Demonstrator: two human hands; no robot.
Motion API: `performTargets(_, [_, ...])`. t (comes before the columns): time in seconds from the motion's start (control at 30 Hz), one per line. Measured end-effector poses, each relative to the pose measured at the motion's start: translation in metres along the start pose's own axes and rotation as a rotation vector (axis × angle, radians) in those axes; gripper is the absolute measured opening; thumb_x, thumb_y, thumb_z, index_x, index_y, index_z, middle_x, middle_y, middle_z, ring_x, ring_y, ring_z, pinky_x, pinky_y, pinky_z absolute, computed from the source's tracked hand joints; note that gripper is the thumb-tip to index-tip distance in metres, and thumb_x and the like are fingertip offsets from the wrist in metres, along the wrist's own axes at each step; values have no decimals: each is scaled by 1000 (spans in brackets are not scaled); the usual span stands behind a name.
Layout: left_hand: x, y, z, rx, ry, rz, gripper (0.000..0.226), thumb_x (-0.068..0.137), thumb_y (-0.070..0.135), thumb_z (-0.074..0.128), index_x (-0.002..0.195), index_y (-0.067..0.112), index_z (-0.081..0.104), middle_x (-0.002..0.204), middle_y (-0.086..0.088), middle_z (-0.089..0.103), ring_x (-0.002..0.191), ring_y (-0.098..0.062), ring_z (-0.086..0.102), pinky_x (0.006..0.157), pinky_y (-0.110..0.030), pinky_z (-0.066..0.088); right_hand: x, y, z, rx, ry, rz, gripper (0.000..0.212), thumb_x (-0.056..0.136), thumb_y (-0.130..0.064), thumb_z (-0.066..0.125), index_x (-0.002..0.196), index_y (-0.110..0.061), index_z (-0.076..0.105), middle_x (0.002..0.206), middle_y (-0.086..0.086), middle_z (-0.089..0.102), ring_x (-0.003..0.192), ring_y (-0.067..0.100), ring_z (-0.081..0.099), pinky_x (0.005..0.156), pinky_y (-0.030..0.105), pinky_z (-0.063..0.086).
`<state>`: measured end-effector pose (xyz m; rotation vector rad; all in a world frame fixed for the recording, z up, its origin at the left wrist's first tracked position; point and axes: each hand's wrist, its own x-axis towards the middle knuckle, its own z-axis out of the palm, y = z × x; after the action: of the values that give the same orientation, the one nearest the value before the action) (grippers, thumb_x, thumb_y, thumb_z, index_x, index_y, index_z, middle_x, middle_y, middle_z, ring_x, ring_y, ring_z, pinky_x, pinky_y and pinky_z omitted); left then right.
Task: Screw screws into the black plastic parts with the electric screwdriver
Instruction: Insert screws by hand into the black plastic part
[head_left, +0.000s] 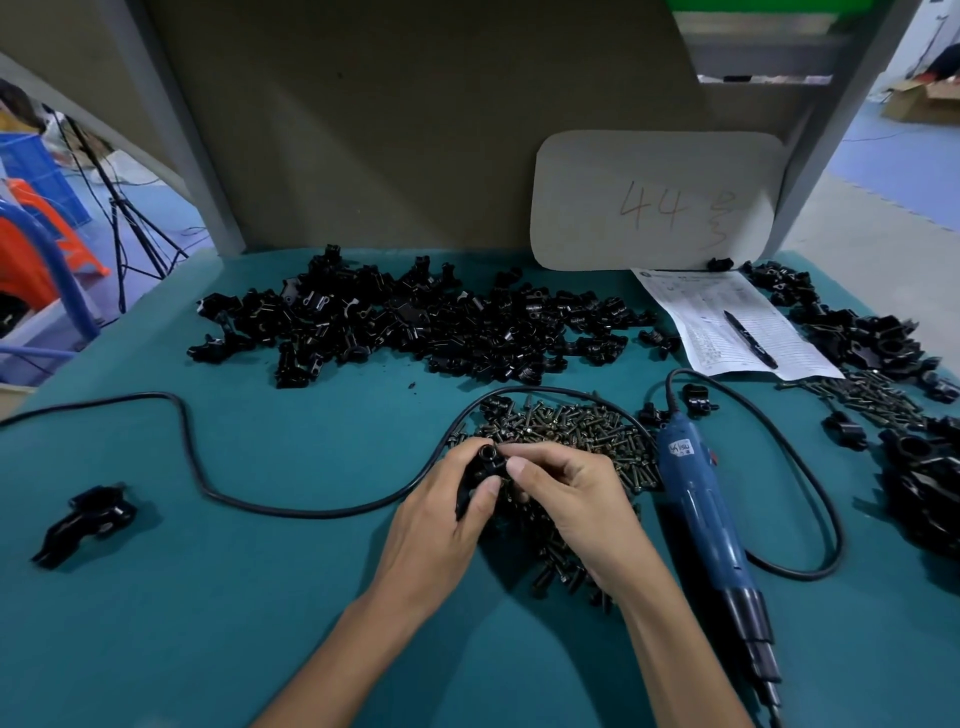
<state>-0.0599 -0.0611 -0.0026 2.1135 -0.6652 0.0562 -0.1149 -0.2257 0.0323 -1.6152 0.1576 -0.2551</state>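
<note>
The left hand (436, 514) grips one black plastic part (480, 470) above the near edge of the screw heap (571, 426). The right hand (566, 499) pinches the right side of the same part; if a screw is between its fingertips, it is hidden. The electric screwdriver (701, 509) lies on the worktop (260, 597) just right of the right hand, which is the nearer one. Its long axis runs far to near, bit end near. Its label is not clear. The card (654, 202) far right reads "44".
</note>
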Motion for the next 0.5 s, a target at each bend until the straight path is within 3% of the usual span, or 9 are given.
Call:
performTargets(0.1, [0, -1, 0, 10, -6, -1, 48, 96, 72, 30, 139, 50, 36, 123, 31, 54, 108, 13, 51, 80, -5, 38, 0, 2, 0, 3, 8, 21, 10, 96, -18, 72, 102, -24, 77, 95, -3, 76, 82, 8, 69, 75, 23, 56])
performTargets(0.17, [-1, -2, 0, 15, -9, 3, 48, 96, 72, 30, 139, 51, 36, 124, 30, 54, 107, 11, 52, 80, -7, 40, 1, 3, -1, -36, -21, 21, 5, 97, -25, 71, 94, -26, 74, 88, -4, 73, 77, 8, 64, 71, 26, 54])
performTargets(0.27, [-1, -1, 1, 20, -27, 10, 45, 97, 68, 32, 139, 51, 36, 128, 26, 55, 109, 6, 54, 83, -21, 48, 1, 3, 1, -268, -42, -18, 22, 102, -41, 59, 83, -32, 63, 70, -11, 60, 64, 3, 52, 60, 25, 44])
performTargets(0.37, [-1, -1, 1, 15, -21, 16, 46, 97, 66, 32, 139, 49, 35, 131, 24, 55, 114, 4, 53, 88, -21, 47, -4, -2, 9, -498, -18, -61, 36, 105, -49, 48, 71, -39, 54, 62, -16, 57, 56, 2, 50, 54, 18, 35])
performTargets(0.43, [-2, -1, 0, 19, -25, 27, 47, 97, 67, 31, 140, 49, 35, 133, 23, 55, 117, 2, 54, 90, -25, 49, -10, -8, 3, -665, 55, -80, 36, 102, -59, 44, 77, -36, 57, 71, -15, 59, 68, 2, 54, 59, 22, 39])
performTargets(0.5, [-3, 0, 0, 20, -32, 26, 45, 96, 72, 29, 138, 55, 33, 129, 25, 55, 112, 4, 55, 85, -25, 49, -17, -14, -21, -845, 232, -82, 33, 97, -64, 48, 97, -34, 62, 95, -17, 61, 91, 5, 54, 76, 27, 45])
